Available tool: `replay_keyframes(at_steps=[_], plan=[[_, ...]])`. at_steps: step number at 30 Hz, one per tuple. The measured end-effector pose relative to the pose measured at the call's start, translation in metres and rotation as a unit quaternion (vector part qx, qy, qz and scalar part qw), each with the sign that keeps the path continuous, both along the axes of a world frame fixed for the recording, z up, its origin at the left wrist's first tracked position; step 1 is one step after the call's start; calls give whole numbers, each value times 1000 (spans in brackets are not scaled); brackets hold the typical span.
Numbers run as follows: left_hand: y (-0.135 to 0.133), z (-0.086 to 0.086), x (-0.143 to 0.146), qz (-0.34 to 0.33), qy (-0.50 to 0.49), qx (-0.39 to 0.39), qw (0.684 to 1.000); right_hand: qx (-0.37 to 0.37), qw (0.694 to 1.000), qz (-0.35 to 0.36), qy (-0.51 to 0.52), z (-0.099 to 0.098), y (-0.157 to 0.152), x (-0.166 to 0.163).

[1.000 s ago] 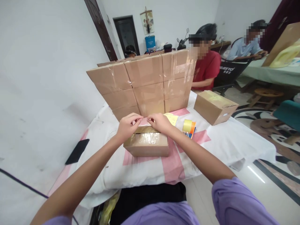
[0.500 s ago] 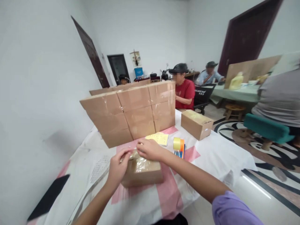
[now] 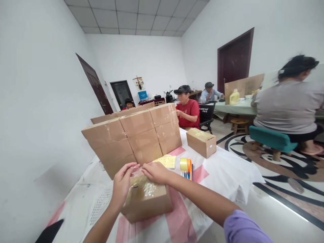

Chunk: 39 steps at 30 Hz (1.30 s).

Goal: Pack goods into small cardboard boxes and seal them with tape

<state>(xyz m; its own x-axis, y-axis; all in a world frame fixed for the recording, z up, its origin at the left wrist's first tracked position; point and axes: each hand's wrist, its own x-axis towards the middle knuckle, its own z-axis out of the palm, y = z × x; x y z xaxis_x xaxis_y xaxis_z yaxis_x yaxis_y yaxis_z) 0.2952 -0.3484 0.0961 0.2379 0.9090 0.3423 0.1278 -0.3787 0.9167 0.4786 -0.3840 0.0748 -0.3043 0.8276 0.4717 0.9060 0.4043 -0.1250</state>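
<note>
A small cardboard box (image 3: 145, 200) sits near the front edge of the bench (image 3: 227, 172), on a white cloth with pink stripes, and both hands work at its far top edge. The left hand (image 3: 122, 184) curls over the box's left top corner, fingers bent and thumb close to them, pinching at the clear tape that wrinkles across the lid. The right hand (image 3: 155, 171) lies flat on the top just beside it, fingers pressed together on the tape; the fingertips of the two hands nearly meet. Behind the box rises a stack of taped boxes (image 3: 134, 136) (three rows high, set side by side like a wall). To the right of the hands lie a yellow sheet (image 3: 165, 161) and a roll of yellow tape (image 3: 184, 164) in an orange holder, and farther back stands a single box (image 3: 201, 142) on its own. A dark flat object (image 3: 49, 233) shows at the lower left. Beyond the bench a person in a red shirt (image 3: 188, 111) sits, and a person in a grey shirt (image 3: 288, 103) sits on a teal stool at the right.
</note>
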Motion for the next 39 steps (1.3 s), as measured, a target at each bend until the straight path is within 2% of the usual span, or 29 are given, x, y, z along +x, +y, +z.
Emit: replay_keyframes(at_steps=[6,10,12,14,17,19,21,23,27,32,35,39], plan=[[7,19,0,-6,95,112,989,22,1000,-1,7,3,5,4],[3,25,-12,44,37,152,987,25,999,-33,14,1,11,13],[1,24,-19,70,52,195,977,24,999,-36,14,0,13,17],[1,20,-23,54,157,295,941,25,999,-32,11,1,14,18],[2,11,-22,30,321,477,818,39,999,-17,-14,4,14,15],[3,6,-20,70,349,552,755,58,997,-9,-50,6,14,13],[3,6,-18,129,335,584,728,72,994,-3,-86,7,14,12],[4,9,-18,163,330,591,718,72,991,-1,-111,7,15,12],[8,16,-23,114,353,587,720,67,989,1,-129,5,17,13],[11,9,-27,67,336,569,748,20,993,1,-113,8,22,12],[12,2,-29,83,316,527,785,-12,995,-2,-100,12,23,16],[23,-4,-38,168,299,422,839,-34,997,-4,-65,12,20,24]])
